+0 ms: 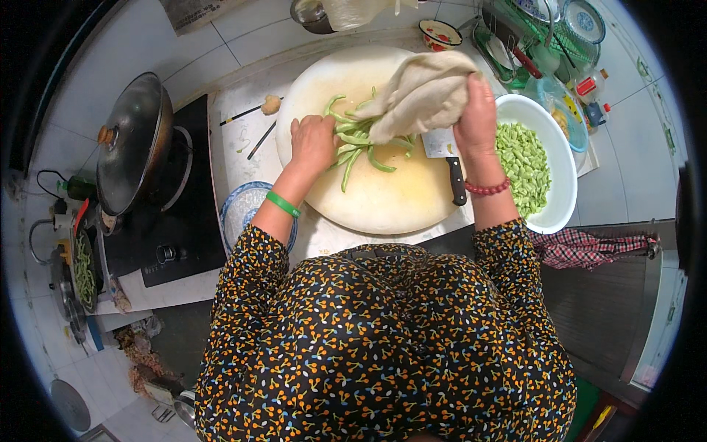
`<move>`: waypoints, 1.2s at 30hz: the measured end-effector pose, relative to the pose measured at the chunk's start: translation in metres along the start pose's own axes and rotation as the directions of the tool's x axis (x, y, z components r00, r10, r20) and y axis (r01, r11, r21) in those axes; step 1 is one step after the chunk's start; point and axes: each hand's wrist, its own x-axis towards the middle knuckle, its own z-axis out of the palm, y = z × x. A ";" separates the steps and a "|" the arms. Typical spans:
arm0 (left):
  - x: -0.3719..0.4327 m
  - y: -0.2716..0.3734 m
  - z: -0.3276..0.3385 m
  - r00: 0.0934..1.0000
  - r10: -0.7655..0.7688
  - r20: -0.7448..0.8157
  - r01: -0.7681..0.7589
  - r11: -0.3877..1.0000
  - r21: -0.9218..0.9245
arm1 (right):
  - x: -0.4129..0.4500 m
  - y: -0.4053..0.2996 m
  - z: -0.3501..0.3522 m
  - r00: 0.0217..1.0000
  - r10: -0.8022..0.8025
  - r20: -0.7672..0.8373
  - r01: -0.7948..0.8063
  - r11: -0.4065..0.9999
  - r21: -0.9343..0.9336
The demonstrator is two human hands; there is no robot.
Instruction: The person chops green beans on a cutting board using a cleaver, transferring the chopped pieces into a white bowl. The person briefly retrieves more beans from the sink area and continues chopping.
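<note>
My right hand (478,119) grips a beige cloth (422,94), possibly a bag, lifted over the far right of a round, pale cutting board (386,215). A loose pile of whole green beans (353,138) lies on the board, partly covered by the cloth. At the pile's left side, the fingers of my left hand (314,141) curl around some beans; the fingertips are partly hidden. A cleaver with a black handle (456,181) rests at the board's right, its blade partly under the cloth. Just right of my right wrist stands a white basin (563,193) holding cut green bean pieces (522,166).
Left is a black cooktop (193,232) with a lidded wok (135,143). A blue-and-white dish (235,207) sits beside my left forearm. Chopsticks (262,140) lie left of the board. An enamel bowl (440,36) and a green dish rack (574,47) stand behind.
</note>
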 end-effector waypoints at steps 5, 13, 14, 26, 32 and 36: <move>0.014 0.002 -0.018 0.980 0.064 -0.186 -0.107 0.967 -0.233 | -0.023 -0.030 0.003 0.980 -0.022 0.196 0.066 0.973 -0.222; -0.011 0.054 -0.077 0.903 0.242 0.356 0.255 0.365 -0.896 | -0.046 0.008 0.030 0.545 -0.150 0.825 0.834 0.204 -0.513; -0.013 0.052 -0.084 0.884 0.255 0.393 0.281 0.381 -0.881 | -0.042 0.008 0.025 0.571 -0.060 0.819 0.808 0.221 -0.547; -0.011 0.018 -0.096 0.956 0.284 0.069 0.174 -0.365 -0.914 | -0.041 -0.023 0.018 0.903 0.100 0.418 0.086 0.911 -0.403; -0.001 0.069 -0.063 0.986 0.160 0.048 0.121 -0.485 -0.866 | -0.064 0.013 0.054 0.921 -0.069 0.383 0.234 0.884 -0.404; 0.012 0.070 -0.057 0.990 0.005 0.143 0.127 -0.491 -0.862 | -0.063 0.032 0.046 0.921 0.154 0.357 -0.034 0.946 -0.321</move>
